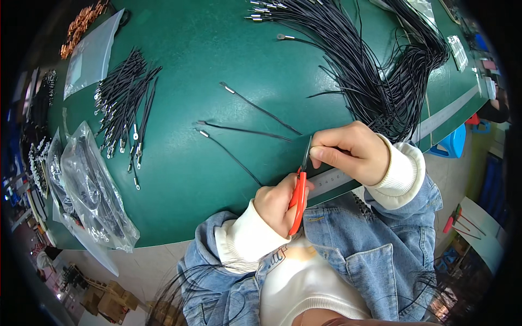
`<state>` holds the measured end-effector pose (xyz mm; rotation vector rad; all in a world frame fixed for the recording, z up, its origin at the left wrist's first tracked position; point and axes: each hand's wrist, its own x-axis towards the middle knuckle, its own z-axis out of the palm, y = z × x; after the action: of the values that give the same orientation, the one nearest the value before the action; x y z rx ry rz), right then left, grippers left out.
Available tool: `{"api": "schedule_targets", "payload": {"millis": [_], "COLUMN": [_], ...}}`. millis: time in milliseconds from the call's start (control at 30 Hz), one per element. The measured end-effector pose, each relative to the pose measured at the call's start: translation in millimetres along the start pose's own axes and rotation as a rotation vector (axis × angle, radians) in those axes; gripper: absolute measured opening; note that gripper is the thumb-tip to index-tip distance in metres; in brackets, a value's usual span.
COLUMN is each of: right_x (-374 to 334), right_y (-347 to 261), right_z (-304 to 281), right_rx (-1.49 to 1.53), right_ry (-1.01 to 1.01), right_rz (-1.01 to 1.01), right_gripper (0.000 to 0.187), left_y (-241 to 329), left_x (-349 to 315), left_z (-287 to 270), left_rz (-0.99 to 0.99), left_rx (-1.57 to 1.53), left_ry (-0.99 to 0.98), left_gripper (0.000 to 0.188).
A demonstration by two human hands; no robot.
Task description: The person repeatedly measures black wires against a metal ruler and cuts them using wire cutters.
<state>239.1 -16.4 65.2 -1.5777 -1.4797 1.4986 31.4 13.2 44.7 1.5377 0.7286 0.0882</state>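
My left hand (277, 205) is wrapped round the red-handled scissors (298, 204), whose narrow blades point away from me. Close against the blade tips, the fingers of my right hand (356, 152) are pinched together; what they grip, if anything, is hidden. Three short black cables lie on the table ahead of my hands: the farthest cable (258, 108) with a metal lug, a middle cable (244, 130), and the nearest cable (231, 155), whose near end reaches my left hand. A long steel ruler (328, 181) runs along the table edge beneath my right hand.
A big bundle of long black cables (375, 81) covers the far right of the green table (185, 201). At left sit a pile of short lugged cables (128, 92), filled clear bags (98, 185), a flat plastic bag (93, 57) and copper-coloured parts (81, 27). A blue stool (454, 144) stands beyond the right edge.
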Motion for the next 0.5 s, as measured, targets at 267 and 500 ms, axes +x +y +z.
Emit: {"api": "schedule_targets", "payload": {"millis": [267,500], "right_x": [-10.0,-14.1], "right_y": [3.7,1.7], "right_z": [-0.8,1.5], "right_rx": [-0.183,-0.24], "right_ry": [-0.13,-0.152], "right_rz": [-0.097,-0.115], "right_gripper": [0.017,0.018], "left_y": [17.8,-0.3], "left_x": [-12.6,30.6], "left_z": [-73.3,-102.6], "left_rz": [0.198,0.295], "left_rx": [0.578,0.913], "left_ry": [0.24,0.174], "left_gripper": [0.036,0.039]}}
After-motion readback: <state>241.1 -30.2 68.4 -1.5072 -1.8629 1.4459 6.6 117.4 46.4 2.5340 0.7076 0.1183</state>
